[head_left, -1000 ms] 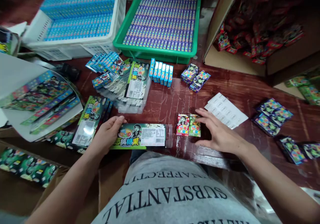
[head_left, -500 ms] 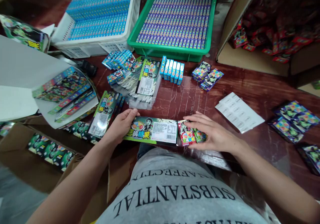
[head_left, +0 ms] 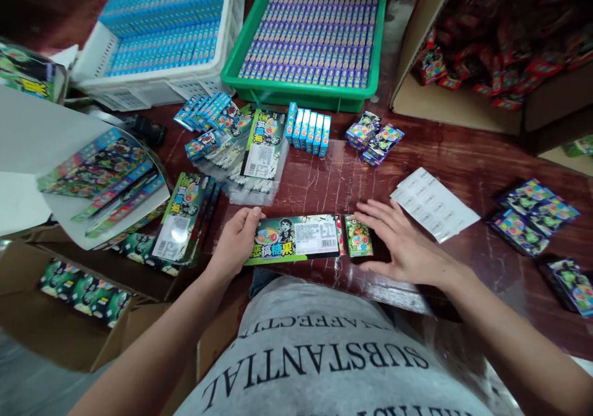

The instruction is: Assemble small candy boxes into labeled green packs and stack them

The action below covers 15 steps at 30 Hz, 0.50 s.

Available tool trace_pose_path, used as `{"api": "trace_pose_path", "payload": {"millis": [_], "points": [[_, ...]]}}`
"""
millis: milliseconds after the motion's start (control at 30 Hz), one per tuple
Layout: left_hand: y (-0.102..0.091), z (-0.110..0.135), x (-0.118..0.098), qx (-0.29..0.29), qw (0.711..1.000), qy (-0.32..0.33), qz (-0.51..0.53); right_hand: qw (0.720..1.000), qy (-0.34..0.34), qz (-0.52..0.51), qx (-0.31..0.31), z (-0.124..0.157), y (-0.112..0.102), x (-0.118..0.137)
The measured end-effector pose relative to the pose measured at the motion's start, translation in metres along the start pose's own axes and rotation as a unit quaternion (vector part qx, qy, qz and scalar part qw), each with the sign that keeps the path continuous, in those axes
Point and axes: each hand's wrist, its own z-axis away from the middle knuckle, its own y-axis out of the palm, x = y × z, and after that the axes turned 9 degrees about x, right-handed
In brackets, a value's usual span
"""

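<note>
My left hand (head_left: pixel 238 240) pinches the left end of a green and black printed candy bag (head_left: pixel 296 240) with a white barcode label. The bag lies flat near the table's front edge. At its right end a thin red strip of a small candy box (head_left: pixel 341 235) shows; the rest is hidden by the bag. Just right of that stands a small green candy box (head_left: pixel 359 238), face up and outside the bag. My right hand (head_left: pixel 403 243) is spread beside the green box, thumb and fingers apart around its right side; whether they touch it I cannot tell.
Printed bags (head_left: pixel 263 150) and blue boxes (head_left: pixel 308 130) lie ahead, with purple boxes (head_left: pixel 380 144) to their right. A white crate (head_left: pixel 152 91) and a green tray (head_left: pixel 301 94) stand behind. A label sheet (head_left: pixel 434 204) lies right, below a carton (head_left: pixel 456 110) of red boxes.
The red box has gone almost wholly into the bag. The green box now shows fully, and my right hand has opened and drawn back to the right. My left hand keeps its hold.
</note>
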Motion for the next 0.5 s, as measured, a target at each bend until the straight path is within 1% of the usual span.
{"api": "trace_pose_path", "payload": {"millis": [67,167,267,400,467,500], "points": [[0.001,0.0,-0.004,0.013,1.0,-0.008,0.01,0.999,-0.022,-0.029,0.007,0.002,-0.003,-0.004],[0.002,0.001,-0.009,0.035,0.999,-0.023,0.021,0.994,-0.061,-0.09,0.01,-0.003,-0.005,-0.009],[0.003,0.001,-0.012,0.058,0.997,-0.04,0.028,0.991,-0.072,-0.114,-0.001,-0.01,-0.011,-0.014],[0.011,0.0,-0.017,0.051,0.998,-0.029,0.033,0.992,-0.08,-0.093,-0.013,-0.015,-0.018,-0.019],[0.018,-0.001,-0.02,0.047,0.997,-0.032,0.05,0.992,-0.084,-0.093,-0.017,-0.015,-0.019,-0.018],[0.022,-0.001,-0.022,0.04,0.996,-0.034,0.066,0.992,-0.074,-0.102,-0.029,-0.014,-0.018,-0.016]]}}
